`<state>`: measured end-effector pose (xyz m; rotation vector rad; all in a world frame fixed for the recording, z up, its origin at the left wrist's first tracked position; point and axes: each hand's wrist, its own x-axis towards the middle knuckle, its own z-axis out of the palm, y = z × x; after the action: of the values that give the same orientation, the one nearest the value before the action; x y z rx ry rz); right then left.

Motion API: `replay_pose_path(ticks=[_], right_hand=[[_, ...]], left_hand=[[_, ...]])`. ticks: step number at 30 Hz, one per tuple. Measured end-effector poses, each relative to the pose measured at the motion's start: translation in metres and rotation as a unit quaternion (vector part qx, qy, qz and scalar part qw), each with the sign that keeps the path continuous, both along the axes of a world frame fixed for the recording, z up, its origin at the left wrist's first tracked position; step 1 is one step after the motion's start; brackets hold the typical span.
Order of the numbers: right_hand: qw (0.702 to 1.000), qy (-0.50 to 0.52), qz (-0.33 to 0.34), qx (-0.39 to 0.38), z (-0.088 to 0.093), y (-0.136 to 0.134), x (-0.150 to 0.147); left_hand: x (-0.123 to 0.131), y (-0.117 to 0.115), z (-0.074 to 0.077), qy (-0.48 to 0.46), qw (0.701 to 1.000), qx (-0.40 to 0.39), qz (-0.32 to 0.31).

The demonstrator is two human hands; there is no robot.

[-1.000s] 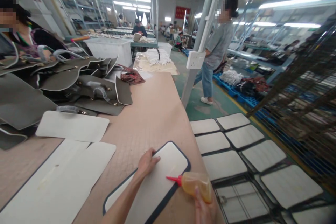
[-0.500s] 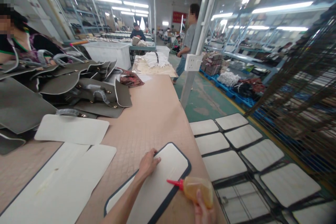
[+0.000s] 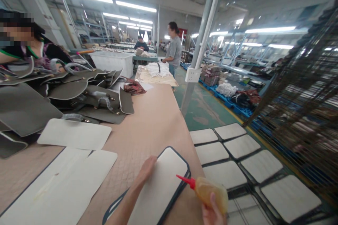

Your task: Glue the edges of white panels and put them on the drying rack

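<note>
A white panel with a dark edge [image 3: 161, 179] lies slanted near the front of the table. My left hand [image 3: 148, 167] is closed on its upper left edge, and the fingertips are partly hidden there. Another dark-edged piece [image 3: 114, 206] shows beneath it, at the lower left. In my right hand [image 3: 213, 212] is a clear squeeze bottle [image 3: 211, 194] of amber liquid, probably glue. Its red nozzle points left, just above the panel's right edge. I cannot tell whether the tip touches it.
Larger white sheets [image 3: 60, 186] and a pile of grey bag pieces [image 3: 68, 91] cover the table's left side. White panels rest on a rack [image 3: 239, 161] at right. A post with a socket box [image 3: 193, 75] stands beyond the table's edge. One person [image 3: 52, 51] sits at left; another [image 3: 174, 47] stands farther back.
The bottle in my right hand has moved right and its nozzle is off the panel's middle. My left hand's fingers have slid to the panel's edge. The standing person has moved left.
</note>
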<state>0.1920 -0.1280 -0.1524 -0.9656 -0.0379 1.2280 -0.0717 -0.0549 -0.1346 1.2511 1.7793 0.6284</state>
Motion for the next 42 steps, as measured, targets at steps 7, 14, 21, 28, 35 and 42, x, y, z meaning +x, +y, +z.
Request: replay_pose_path(ticks=[7, 14, 21, 28, 35, 42], right_hand=[[0.999, 0.011, 0.003, 0.037, 0.115, 0.011, 0.038], [0.946, -0.240, 0.053, 0.211, 0.229, 0.015, 0.073], [0.861, -0.314, 0.258, 0.306, 0.249, 0.004, 0.104], [0.832, -0.292, 0.326, 0.340, 0.248, -0.003, 0.114], [0.856, -0.284, 0.307, 0.303, 0.245, -0.013, 0.111], [0.863, -0.249, 0.312, 0.311, 0.243, -0.019, 0.110]], left_hand=[[0.015, -0.029, 0.070, -0.108, 0.985, 0.130, -0.043], [0.028, -0.049, 0.177, 0.004, 0.939, 0.201, -0.280], [0.039, -0.042, 0.236, 0.058, 0.841, 0.236, -0.484], [0.057, -0.046, 0.259, 0.036, 0.816, 0.175, -0.550], [0.058, -0.051, 0.265, -0.018, 0.804, 0.147, -0.575], [0.053, -0.055, 0.267, -0.032, 0.813, 0.126, -0.567]])
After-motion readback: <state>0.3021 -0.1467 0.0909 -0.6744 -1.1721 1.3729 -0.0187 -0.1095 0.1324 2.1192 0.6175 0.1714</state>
